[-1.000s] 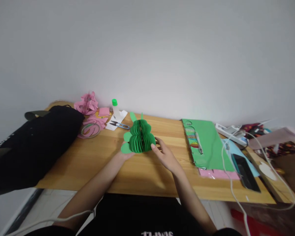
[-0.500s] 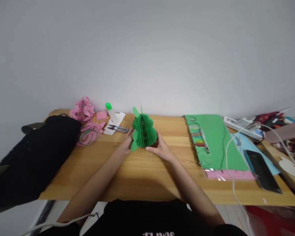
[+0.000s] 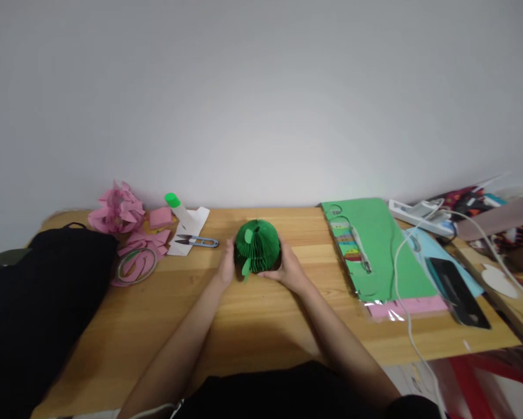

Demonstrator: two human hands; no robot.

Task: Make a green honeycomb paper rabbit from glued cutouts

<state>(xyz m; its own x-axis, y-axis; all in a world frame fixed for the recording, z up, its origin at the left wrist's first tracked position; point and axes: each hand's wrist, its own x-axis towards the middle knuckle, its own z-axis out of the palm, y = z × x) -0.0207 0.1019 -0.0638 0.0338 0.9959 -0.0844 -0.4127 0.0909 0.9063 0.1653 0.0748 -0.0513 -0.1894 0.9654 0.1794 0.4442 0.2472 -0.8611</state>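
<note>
Between my two hands is a round green honeycomb paper ornament [image 3: 263, 244], with many fanned folds and small rounded leaf-like tabs at its front left. My left hand [image 3: 227, 262] is curved against its left side, the fingertips partly hidden behind it. On the right side my right hand [image 3: 287, 266] grips it, thumb laid along the lower front edge and fingers behind. Left of the hands, blue-handled thread snips [image 3: 198, 240] lie partly on a white paper piece [image 3: 180, 249]. A glue stick with a green cap [image 3: 178, 208] stands tilted beside them.
Pink crumpled paper [image 3: 118, 209], a pink pad [image 3: 160, 217] and a tape roll [image 3: 137, 266] sit at left by a black bag [image 3: 47, 302]. At right are a green folder [image 3: 383, 250], a pen [image 3: 360, 247], a phone [image 3: 457, 291], a power strip [image 3: 422, 216] and a white cable [image 3: 396, 279].
The green paper ornament has been tipped so its rounded, fanned top faces me instead of its tiered side. Both hands stay around it. The camera view has shifted slightly.
</note>
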